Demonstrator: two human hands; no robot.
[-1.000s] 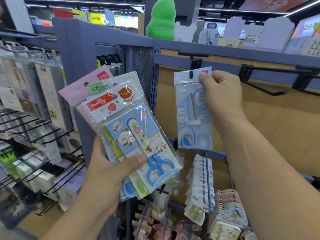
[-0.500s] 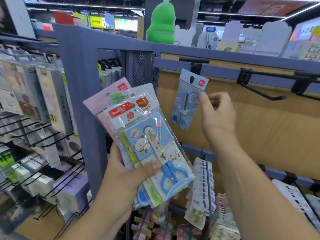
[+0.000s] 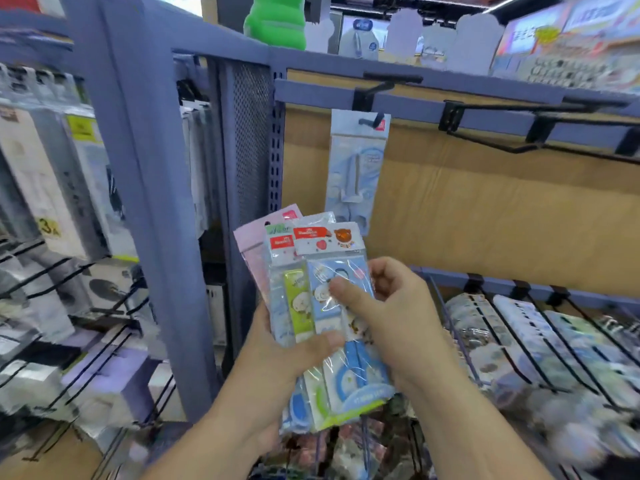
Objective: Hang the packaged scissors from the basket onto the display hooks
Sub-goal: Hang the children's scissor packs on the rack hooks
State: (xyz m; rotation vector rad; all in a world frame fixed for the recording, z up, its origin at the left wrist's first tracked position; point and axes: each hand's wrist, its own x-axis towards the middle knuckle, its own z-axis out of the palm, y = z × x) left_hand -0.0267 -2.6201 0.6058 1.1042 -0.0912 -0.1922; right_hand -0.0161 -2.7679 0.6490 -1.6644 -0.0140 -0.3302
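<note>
A pale blue scissors pack (image 3: 355,171) hangs alone on the leftmost black display hook (image 3: 372,121) of the blue rail. Below it, my left hand (image 3: 284,362) grips a fanned stack of scissors packs (image 3: 304,292) from underneath, thumb across the front. The front pack (image 3: 332,251) has a blue card with cartoon animals and a red label. My right hand (image 3: 398,320) pinches that front pack, thumb on its face and fingers behind its right edge. The basket is not in view.
Two more black hooks (image 3: 540,133) jut from the same rail to the right, bare. A lower row of hooks (image 3: 554,327) holds white and blue packaged goods. A purple upright post (image 3: 149,202) stands left, with stocked hooks (image 3: 69,282) beyond it.
My right hand let go of the pale blue pack, which now hangs on the hook, and dropped down to the stack. The stack moved right, below the hung pack.
</note>
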